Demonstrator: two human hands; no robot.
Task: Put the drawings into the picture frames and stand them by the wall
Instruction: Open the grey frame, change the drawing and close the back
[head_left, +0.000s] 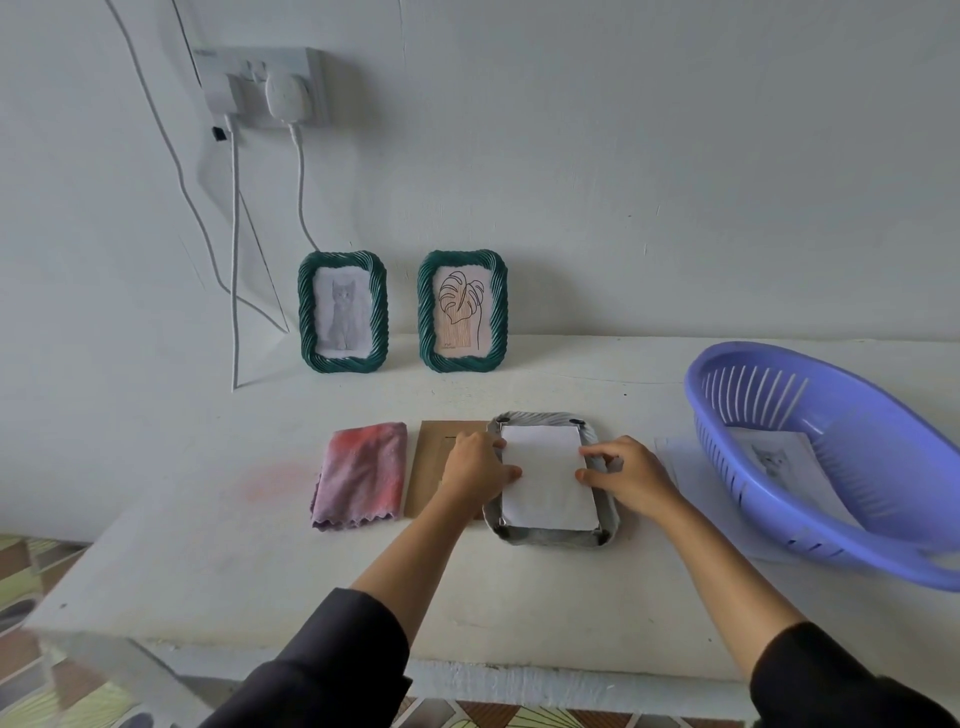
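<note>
A picture frame (551, 537) lies face down in the middle of the table, its grey back rim showing. A white sheet, the drawing (546, 480), lies blank side up in its opening. My left hand (475, 467) presses fingertips on the sheet's left edge. At the sheet's right edge my right hand (626, 475) touches it with bent fingertips. Under my left hand lies a brown cardboard backing board (427, 467). Two green frames stand against the wall: one with a cat drawing (343, 312), one with a leaf drawing (462, 310).
A folded pink-purple cloth (361, 475) lies left of the backing board. A purple slotted basket (831, 457) at the right holds another cat drawing (779, 460). Loose paper (670, 457) lies by the basket. Cables hang from a wall socket (265, 85) at the left.
</note>
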